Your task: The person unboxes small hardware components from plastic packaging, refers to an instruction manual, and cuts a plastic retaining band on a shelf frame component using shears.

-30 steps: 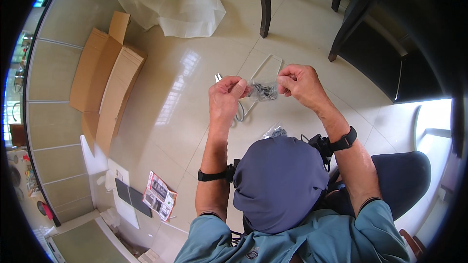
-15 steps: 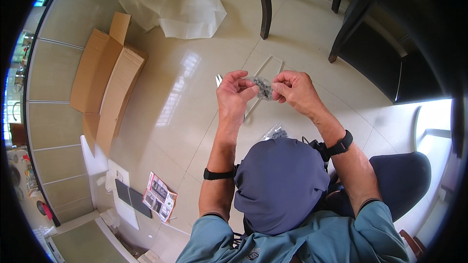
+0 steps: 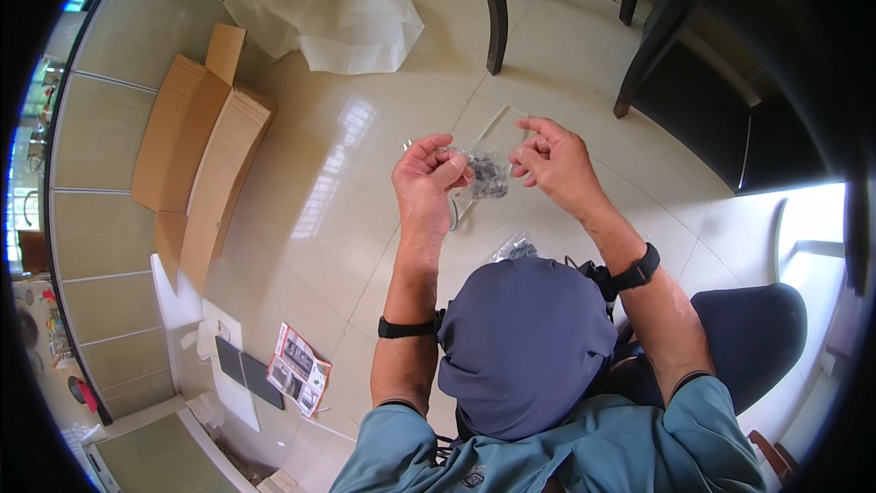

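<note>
Cabinet panels [image 3: 105,141] curve down the left edge of the frame, and I see a cardboard box [image 3: 224,178] with its flaps open leaning just beside them. Toward the lower left, a dark flat panel [image 3: 251,374] lies across white sheets, with a printed leaflet [image 3: 299,372] at its right. Crumpled translucent wrapping [image 3: 351,32] is spread over the floor [image 3: 315,274] in the upper left.

Near the middle, the person's left hand [image 3: 427,181] pinches the left end of a small clear bag [image 3: 489,181], thumb pressed against fingers. The bag, filled with dark little pieces, hangs between the two hands, right at the centre. Past it, a thin pale strip [image 3: 493,124] lies on the tiles; a second clear bag [image 3: 516,247] sits below, close to the blue-grey head cover [image 3: 525,347].

The right hand [image 3: 550,164] is beside the held bag, its fingers loosely bent, thumb and index parted; whether they brush the film I can't tell. Dark furniture [image 3: 693,110] fills the upper right.
</note>
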Demonstrator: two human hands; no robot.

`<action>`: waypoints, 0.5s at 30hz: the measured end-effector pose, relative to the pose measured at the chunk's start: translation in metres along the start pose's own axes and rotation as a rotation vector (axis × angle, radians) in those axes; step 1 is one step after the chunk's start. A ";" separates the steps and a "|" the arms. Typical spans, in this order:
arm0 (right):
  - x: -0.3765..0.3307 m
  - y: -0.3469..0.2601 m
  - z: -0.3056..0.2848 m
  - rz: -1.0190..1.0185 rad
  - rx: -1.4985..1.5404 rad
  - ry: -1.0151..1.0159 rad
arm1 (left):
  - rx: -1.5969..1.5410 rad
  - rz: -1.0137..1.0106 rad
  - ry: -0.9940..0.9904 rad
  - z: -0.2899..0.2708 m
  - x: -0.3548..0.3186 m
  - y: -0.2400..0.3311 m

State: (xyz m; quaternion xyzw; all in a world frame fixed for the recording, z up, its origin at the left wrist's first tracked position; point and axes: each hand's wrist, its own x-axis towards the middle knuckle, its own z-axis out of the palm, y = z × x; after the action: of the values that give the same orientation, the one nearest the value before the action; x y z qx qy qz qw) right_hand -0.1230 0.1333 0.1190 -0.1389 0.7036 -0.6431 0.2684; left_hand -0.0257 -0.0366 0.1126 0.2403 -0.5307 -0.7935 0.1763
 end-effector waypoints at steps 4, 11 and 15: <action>-0.006 0.007 0.012 -0.164 -0.101 0.053 | -0.108 -0.028 0.074 0.007 -0.001 0.003; -0.013 0.015 0.029 -0.316 -0.443 0.103 | 0.015 0.033 -0.091 0.024 -0.012 0.000; -0.007 0.023 0.024 -0.363 -0.476 0.186 | 0.140 -0.004 -0.156 0.031 -0.020 0.008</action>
State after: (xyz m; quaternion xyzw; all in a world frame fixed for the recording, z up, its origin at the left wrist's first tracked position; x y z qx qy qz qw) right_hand -0.1008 0.1203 0.0972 -0.2615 0.8196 -0.5078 0.0436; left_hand -0.0265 -0.0056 0.1336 0.1906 -0.5965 -0.7710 0.1155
